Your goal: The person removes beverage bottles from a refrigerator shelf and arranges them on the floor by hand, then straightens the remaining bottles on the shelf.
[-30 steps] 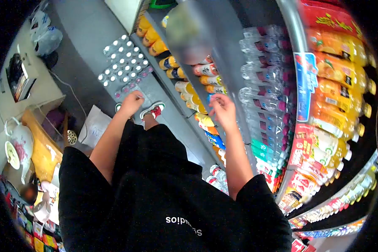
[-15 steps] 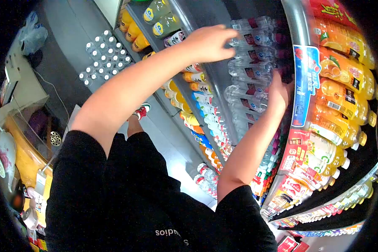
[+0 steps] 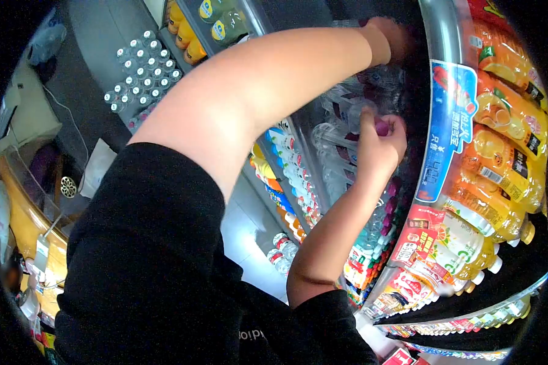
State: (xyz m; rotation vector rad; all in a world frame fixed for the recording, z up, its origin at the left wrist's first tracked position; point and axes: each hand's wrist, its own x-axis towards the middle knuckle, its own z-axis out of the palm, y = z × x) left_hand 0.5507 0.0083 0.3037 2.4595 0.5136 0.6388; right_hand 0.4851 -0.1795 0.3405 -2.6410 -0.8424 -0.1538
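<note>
Clear plastic water bottles [image 3: 332,161] with purple caps lie on their sides in rows on a dark shelf. My right hand [image 3: 383,143] pinches the purple cap [image 3: 382,127] of one water bottle among them. My left hand [image 3: 391,41] reaches across the upper bottles into the dark far part of the shelf. It is blurred there, its fingers are hidden in shadow, and I cannot see what it touches.
A shelf edge with a blue label [image 3: 449,121] curves beside my hands, and orange drink bottles [image 3: 499,106] lie beyond it. White-capped bottles [image 3: 141,70] stand grouped at the upper left. A wooden counter [image 3: 27,194] is at far left.
My left hand has moved right, from above the near ends of the bottles deeper over the shelf. My right hand has shifted slightly left and down and now pinches a purple cap.
</note>
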